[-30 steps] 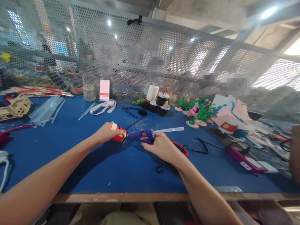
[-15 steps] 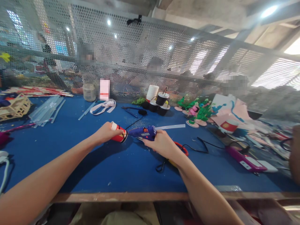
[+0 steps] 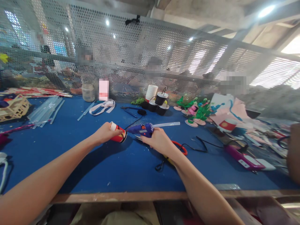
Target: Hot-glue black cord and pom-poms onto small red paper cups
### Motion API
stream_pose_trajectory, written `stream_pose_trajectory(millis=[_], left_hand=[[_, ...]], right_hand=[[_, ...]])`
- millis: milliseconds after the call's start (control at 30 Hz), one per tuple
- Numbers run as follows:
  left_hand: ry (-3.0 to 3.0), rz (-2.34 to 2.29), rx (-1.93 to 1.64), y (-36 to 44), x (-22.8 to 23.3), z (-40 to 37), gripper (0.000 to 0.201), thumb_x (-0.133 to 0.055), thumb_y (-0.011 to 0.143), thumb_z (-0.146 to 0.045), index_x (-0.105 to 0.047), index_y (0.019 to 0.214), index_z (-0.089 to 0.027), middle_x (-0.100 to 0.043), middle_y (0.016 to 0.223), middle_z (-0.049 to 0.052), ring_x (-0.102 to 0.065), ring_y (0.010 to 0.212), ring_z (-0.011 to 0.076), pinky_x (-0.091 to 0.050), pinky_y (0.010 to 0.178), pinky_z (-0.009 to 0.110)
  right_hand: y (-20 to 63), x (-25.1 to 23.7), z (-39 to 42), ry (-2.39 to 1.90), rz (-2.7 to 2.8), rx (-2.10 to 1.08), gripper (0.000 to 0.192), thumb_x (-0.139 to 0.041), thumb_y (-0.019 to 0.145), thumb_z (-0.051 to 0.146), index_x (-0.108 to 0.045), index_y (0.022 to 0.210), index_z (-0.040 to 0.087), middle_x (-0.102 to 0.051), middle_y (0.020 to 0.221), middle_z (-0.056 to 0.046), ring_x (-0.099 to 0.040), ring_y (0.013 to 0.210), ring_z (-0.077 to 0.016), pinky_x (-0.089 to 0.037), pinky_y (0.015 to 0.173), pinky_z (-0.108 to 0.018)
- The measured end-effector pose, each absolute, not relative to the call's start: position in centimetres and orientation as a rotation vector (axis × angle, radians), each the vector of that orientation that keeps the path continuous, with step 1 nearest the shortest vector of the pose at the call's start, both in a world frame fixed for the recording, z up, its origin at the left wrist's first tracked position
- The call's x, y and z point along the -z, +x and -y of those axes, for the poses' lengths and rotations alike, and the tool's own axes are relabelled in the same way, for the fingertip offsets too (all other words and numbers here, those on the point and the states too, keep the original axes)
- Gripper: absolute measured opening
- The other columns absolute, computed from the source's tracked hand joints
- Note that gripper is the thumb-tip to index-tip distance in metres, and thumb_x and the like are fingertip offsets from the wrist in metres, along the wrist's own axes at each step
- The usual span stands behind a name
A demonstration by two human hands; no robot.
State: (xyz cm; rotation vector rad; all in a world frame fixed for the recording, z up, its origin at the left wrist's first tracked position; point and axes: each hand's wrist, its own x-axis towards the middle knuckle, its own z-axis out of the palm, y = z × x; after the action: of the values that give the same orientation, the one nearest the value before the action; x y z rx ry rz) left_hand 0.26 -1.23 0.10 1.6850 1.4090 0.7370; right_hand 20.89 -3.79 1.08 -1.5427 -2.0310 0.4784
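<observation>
Far left on the blue table (image 3: 70,147): clear glue sticks (image 3: 44,110) in a loose pile, thin & straight. Left hand (image 3: 103,132) wrapped round a small red cup (image 3: 118,132) w/ white rim, lying on its side, mouth pointing right. Right hand (image 3: 158,140) grips a blue glue gun (image 3: 142,129), long axis horizontal, nozzle pointing left at the cup, clear stick out the back. Behind: black cups (image 3: 159,103), contents can't tell.

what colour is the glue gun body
Blue glue gun, with a clear stick at its back; head view.
</observation>
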Motion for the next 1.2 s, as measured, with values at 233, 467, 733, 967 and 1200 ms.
stream_pose_trajectory(millis=[233, 467, 733, 967, 1200], left_hand=[[1.65, -1.396, -0.754, 0.3, 0.0, 1.1, 0.032, -0.06, 0.059, -0.043, -0.047, 0.049, -0.016, -0.04, 0.044, -0.005, -0.031, 0.044, 0.0081, -0.019, 0.044, 0.024], [1.643, -1.393, -0.774, 0.3, 0.1, 1.1, 0.033, -0.061, 0.056, -0.045, -0.049, 0.05, -0.014, -0.041, 0.044, -0.005, -0.032, 0.043, 0.008, -0.019, 0.044, 0.023], [1.652, -1.398, -0.759, 0.3, 0.2, 1.0, 0.033, -0.06, 0.058, -0.044, -0.047, 0.05, -0.015, -0.039, 0.044, -0.006, -0.03, 0.043, 0.0074, -0.019, 0.044, 0.023], [1.664, -1.423, -0.764, 0.2, 0.2, 1.0, 0.033, -0.06, 0.056, -0.045, -0.048, 0.05, -0.015, -0.041, 0.044, -0.005, -0.031, 0.043, 0.0076, -0.02, 0.044, 0.023], [1.717, -1.425, -0.779, 0.1, 0.0, 0.9, 0.033, -0.057, 0.056, -0.046, -0.048, 0.049, -0.016, -0.039, 0.043, -0.006, -0.031, 0.042, 0.0076, -0.02, 0.043, 0.023]], right_hand=[[21.0, -1.0, 3.4, -1.535, 2.054, -0.488, 0.028, -0.05, 0.066, 0.027, -0.038, 0.041, 0.02, -0.044, 0.036, 0.002, -0.046, 0.042, -0.0122, -0.036, 0.046, -0.023], [20.8, -0.9, 3.1, -1.501, 2.038, -0.49, 0.022, -0.05, 0.065, 0.024, -0.042, 0.044, 0.019, -0.043, 0.036, 0.003, -0.044, 0.039, -0.0111, -0.035, 0.045, -0.023], [20.7, -0.8, 2.7, -1.488, 2.023, -0.517, 0.02, -0.051, 0.064, 0.023, -0.042, 0.046, 0.02, -0.041, 0.034, 0.004, -0.044, 0.038, -0.0115, -0.036, 0.045, -0.023], [20.7, -0.6, 2.6, -1.528, 1.876, -0.716, 0.014, -0.053, 0.064, 0.024, -0.047, 0.053, 0.018, -0.045, 0.034, 0.005, -0.044, 0.032, -0.0098, -0.038, 0.041, -0.022], [22.4, -0.7, 0.5, -1.476, 1.53, -0.772, 0.011, -0.059, 0.065, 0.023, -0.053, 0.069, 0.015, -0.058, 0.058, 0.0, -0.051, 0.046, -0.0085, -0.04, 0.044, -0.019]])
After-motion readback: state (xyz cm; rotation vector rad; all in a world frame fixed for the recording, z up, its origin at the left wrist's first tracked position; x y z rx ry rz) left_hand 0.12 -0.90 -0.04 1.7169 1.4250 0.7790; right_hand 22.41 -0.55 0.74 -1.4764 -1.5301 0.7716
